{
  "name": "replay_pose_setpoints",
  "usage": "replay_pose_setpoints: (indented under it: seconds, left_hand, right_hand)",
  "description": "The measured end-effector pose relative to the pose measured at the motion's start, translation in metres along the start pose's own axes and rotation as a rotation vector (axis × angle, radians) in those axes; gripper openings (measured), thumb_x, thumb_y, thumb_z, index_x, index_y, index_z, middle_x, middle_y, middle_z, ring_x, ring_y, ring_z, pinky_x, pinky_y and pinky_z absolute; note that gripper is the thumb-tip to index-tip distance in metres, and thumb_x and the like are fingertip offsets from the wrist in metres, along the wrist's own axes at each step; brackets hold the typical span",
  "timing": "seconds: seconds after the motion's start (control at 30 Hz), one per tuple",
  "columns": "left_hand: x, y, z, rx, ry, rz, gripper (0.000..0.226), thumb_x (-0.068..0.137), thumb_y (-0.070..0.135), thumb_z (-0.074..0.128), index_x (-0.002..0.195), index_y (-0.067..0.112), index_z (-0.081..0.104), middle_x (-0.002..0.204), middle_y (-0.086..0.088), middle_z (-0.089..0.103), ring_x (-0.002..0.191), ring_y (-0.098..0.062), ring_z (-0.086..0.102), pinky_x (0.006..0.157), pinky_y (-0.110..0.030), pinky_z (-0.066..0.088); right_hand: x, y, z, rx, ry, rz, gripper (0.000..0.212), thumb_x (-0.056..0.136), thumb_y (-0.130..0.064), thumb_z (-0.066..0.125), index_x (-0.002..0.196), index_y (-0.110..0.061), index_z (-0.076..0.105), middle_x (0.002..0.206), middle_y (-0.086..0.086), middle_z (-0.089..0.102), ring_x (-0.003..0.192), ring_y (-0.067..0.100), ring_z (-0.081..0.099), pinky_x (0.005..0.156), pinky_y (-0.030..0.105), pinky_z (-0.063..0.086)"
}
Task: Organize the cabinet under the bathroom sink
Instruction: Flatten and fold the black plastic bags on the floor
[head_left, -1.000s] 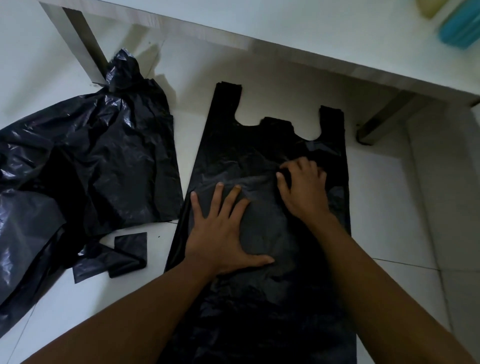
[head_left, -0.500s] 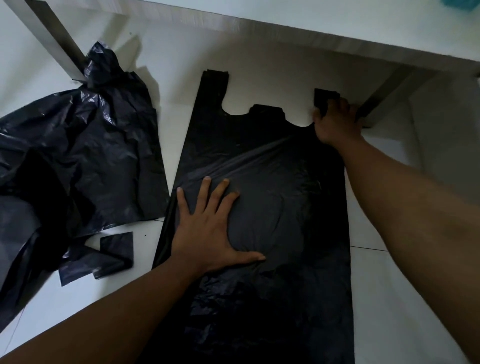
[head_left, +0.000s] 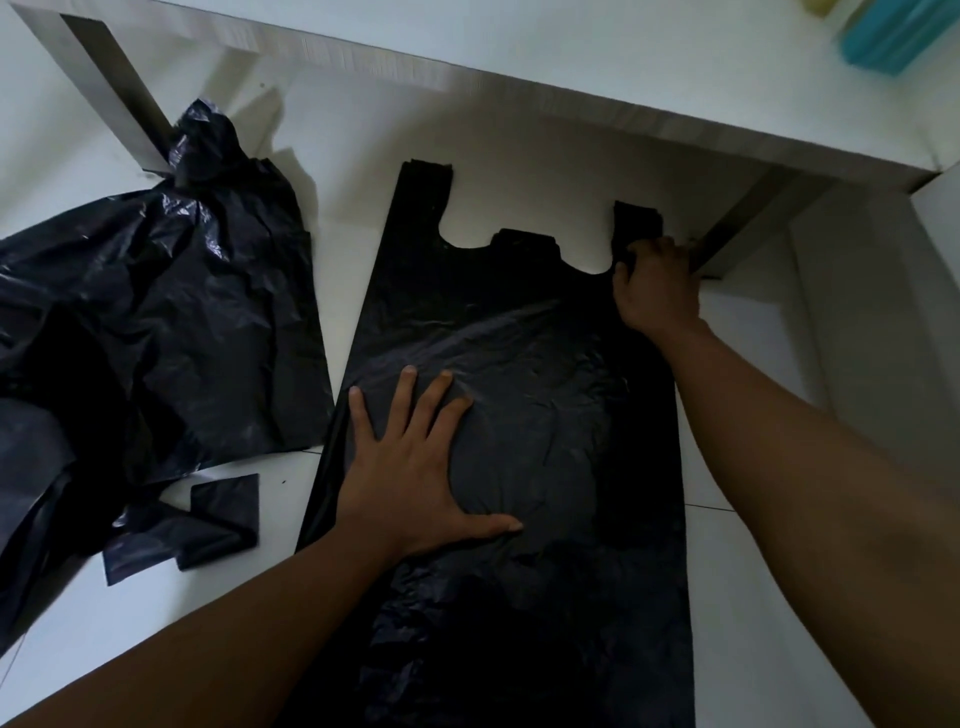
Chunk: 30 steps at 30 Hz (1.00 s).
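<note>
Head camera: the flat black plastic carrier bag (head_left: 519, 415) lies spread on the white tiled floor (head_left: 779, 597) in the centre of the frame, its handles pointing towards the top. The left hand (head_left: 410, 467) presses on the bag's middle, fingers straight and spread apart. The right hand (head_left: 657, 288) is at the bag's right handle, fingers (head_left: 631, 260) curled onto the plastic there.

My worry is slip. Thin film on smooth tile slides easily, so if the right hand pulls harder than the left pins, I expect the sheet to skate or rumple and any fold to go crooked.

A crumpled heap of black plastic bags (head_left: 156, 322) fills the left of the frame, just beside the flat one and near enough to get dragged along. A small folded black plastic packet (head_left: 223, 504) sits at lower left.

A white worktop (head_left: 571, 62) on grey metal legs (head_left: 737, 228) crosses the top, with a teal object (head_left: 893, 36) at upper right. The light is dim.
</note>
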<state>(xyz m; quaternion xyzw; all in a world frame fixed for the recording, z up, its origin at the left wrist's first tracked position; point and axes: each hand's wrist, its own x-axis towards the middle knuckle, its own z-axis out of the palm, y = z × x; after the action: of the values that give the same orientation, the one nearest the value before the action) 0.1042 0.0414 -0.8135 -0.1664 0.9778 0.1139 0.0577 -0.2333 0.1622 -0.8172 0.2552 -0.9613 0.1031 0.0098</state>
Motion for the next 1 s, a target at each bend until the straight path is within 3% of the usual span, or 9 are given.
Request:
replay_pose_setpoints:
  seconds: [0.17,0.3,0.37,0.43,0.5,0.63,0.77,1.0]
  left_hand:
    - [0.001,0.000,0.002,-0.018,0.012,0.002,0.131,0.052,0.109,0.029,0.154,0.027,0.033,0.167,0.003,0.014,0.155,-0.027,-0.007,0.113,-0.075,0.000]
    - [0.001,-0.001,0.002,-0.009,0.017,0.000,0.133,0.051,0.110,0.028,0.156,0.027,0.030,0.168,0.003,0.013,0.155,-0.026,-0.008,0.113,-0.074,0.000]
    - [0.001,-0.001,0.002,-0.008,0.016,-0.001,0.133,0.051,0.110,0.028,0.156,0.028,0.030,0.168,0.003,0.012,0.155,-0.026,-0.009,0.113,-0.074,0.000]
    - [0.001,-0.001,0.003,-0.006,0.011,0.000,0.133,0.051,0.110,0.027,0.156,0.028,0.029,0.168,0.003,0.011,0.155,-0.026,-0.009,0.113,-0.074,-0.001]
    - [0.001,-0.002,0.003,-0.014,0.019,0.001,0.133,0.051,0.110,0.026,0.156,0.028,0.029,0.168,0.004,0.011,0.155,-0.026,-0.009,0.113,-0.074,-0.002]
    - [-0.001,-0.002,0.003,-0.006,0.034,0.002,0.134,0.050,0.110,0.024,0.156,0.029,0.028,0.168,0.004,0.010,0.155,-0.026,-0.010,0.112,-0.074,-0.003]
    - [-0.003,-0.001,0.003,-0.013,0.036,0.013,0.136,0.049,0.111,0.022,0.157,0.029,0.024,0.168,0.005,0.008,0.154,-0.025,-0.013,0.113,-0.073,-0.007]
    - [-0.007,-0.006,0.003,-0.092,0.055,0.042,0.113,0.067,0.101,0.014,0.156,0.032,0.021,0.168,0.006,0.006,0.154,-0.022,-0.013,0.113,-0.070,-0.015]
  right_hand:
    - [0.039,0.002,-0.003,-0.064,-0.214,0.062,0.054,0.105,-0.036,0.024,0.155,-0.014,0.024,0.161,0.009,0.021,0.144,0.039,0.022,0.117,0.055,0.019]
    - [0.056,-0.001,-0.013,-0.028,-0.255,0.227,0.063,0.103,-0.029,0.033,0.157,-0.010,0.008,0.164,0.011,0.009,0.147,0.040,0.009,0.121,0.049,0.012]
    - [0.048,-0.008,-0.019,0.017,-0.097,0.178,0.058,0.102,-0.025,0.036,0.155,-0.009,0.021,0.160,0.015,0.020,0.143,0.040,0.020,0.117,0.052,0.022]
    - [0.023,-0.021,-0.025,0.026,0.080,0.084,0.047,0.099,-0.027,0.041,0.143,-0.010,0.045,0.148,0.017,0.039,0.133,0.038,0.035,0.106,0.050,0.033]
    - [-0.015,-0.040,-0.028,0.092,0.170,0.027,0.036,0.098,-0.028,0.045,0.127,-0.012,0.058,0.135,0.016,0.050,0.124,0.035,0.042,0.100,0.044,0.032]
    - [-0.111,-0.075,-0.021,0.167,0.138,-0.052,0.025,0.098,-0.033,0.046,0.113,-0.020,0.061,0.120,0.007,0.054,0.113,0.026,0.046,0.090,0.038,0.029]
    - [-0.194,-0.092,-0.006,0.131,0.097,-0.017,0.021,0.097,-0.036,0.049,0.106,-0.021,0.060,0.109,0.004,0.055,0.104,0.024,0.047,0.087,0.042,0.031]
    - [-0.227,-0.108,-0.008,0.048,-0.101,0.035,0.039,0.104,-0.040,0.033,0.131,-0.023,0.055,0.133,0.003,0.051,0.124,0.025,0.041,0.101,0.048,0.034]
